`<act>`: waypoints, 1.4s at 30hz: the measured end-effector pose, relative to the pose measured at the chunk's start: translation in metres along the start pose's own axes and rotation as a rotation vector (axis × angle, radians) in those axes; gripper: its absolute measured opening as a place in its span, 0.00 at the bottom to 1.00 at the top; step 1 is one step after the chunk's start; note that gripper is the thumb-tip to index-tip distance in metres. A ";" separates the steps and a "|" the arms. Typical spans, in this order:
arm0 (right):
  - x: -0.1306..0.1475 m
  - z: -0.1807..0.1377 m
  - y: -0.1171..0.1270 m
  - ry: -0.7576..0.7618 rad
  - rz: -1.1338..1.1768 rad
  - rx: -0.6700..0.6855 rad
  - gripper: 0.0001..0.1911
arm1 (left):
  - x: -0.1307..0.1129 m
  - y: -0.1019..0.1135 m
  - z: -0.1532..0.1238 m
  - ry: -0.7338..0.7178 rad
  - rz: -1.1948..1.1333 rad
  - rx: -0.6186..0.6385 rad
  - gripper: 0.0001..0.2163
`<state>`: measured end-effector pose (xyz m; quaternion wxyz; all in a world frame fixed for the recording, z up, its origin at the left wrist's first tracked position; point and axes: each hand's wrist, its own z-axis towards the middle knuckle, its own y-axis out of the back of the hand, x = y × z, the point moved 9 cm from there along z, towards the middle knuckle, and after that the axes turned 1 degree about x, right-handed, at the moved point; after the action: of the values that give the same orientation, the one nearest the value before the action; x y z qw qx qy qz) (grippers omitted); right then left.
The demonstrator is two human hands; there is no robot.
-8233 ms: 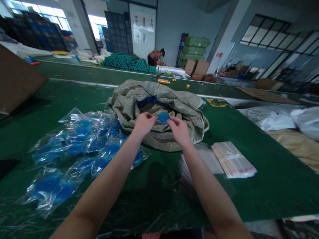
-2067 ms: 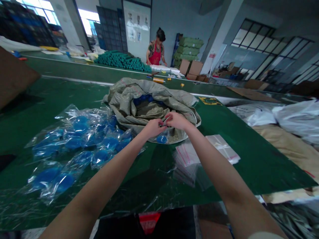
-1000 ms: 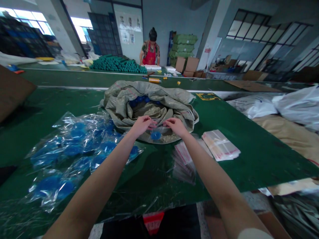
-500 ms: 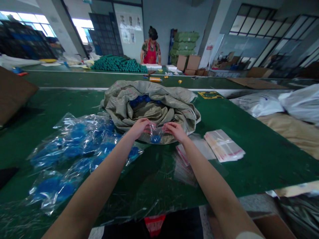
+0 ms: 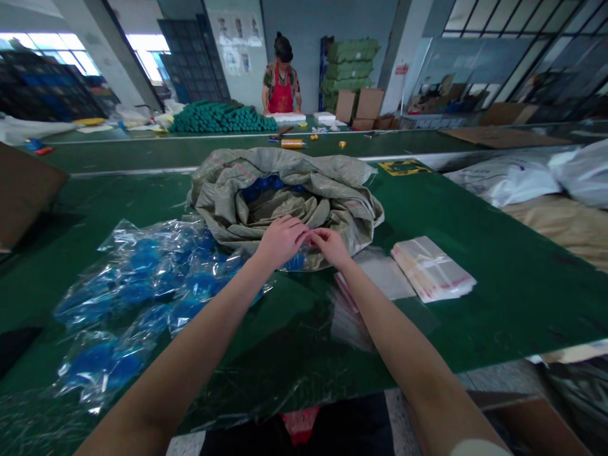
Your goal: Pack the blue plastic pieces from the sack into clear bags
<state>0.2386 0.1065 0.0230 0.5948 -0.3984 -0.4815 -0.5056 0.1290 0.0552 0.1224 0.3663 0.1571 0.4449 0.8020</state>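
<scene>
Just in front of a crumpled grey-green woven sack [image 5: 354, 212], my two hands meet at the top of a small clear plastic bag [image 5: 295, 262] with a blue round item in it. My left hand [image 5: 284, 240] is closed on the bag's upper edge, its back partly covering the bag. Fingertips of my right hand [image 5: 331, 246] pinch the same edge, touching the left fingers. Blue round items [image 5: 263, 185] show inside the sack's mouth. On the left lies a heap of filled clear bags [image 5: 142, 272], each with blue inside.
Right of my hands lie loose flat clear bags [image 5: 384, 278] and a banded stack of clear bags [image 5: 433, 269]. A cardboard piece [image 5: 28, 193] stands at the left. Beyond the sack are an orange roll [image 5: 292, 144], green rods [image 5: 221, 118] and a person in a red apron [image 5: 281, 95].
My hands have come together at the bag's top; they were apart, holding its two sides. The left hand moved right and now covers more of the bag. The view shifted slightly.
</scene>
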 end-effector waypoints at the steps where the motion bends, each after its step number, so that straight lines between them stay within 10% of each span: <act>1: 0.002 -0.001 0.000 0.016 -0.021 0.004 0.14 | -0.006 -0.005 0.003 -0.031 0.037 0.043 0.12; 16: 0.033 -0.015 0.002 0.345 -0.494 -0.053 0.10 | -0.013 -0.023 0.013 -0.085 0.265 0.185 0.11; 42: 0.039 -0.022 -0.002 0.394 -0.613 -0.041 0.09 | -0.008 -0.024 0.009 -0.063 0.180 0.163 0.12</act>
<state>0.2417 0.0769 0.0563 0.4889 -0.1421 -0.4445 -0.7370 0.1504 0.0631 0.1081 0.2926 0.2507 0.4811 0.7874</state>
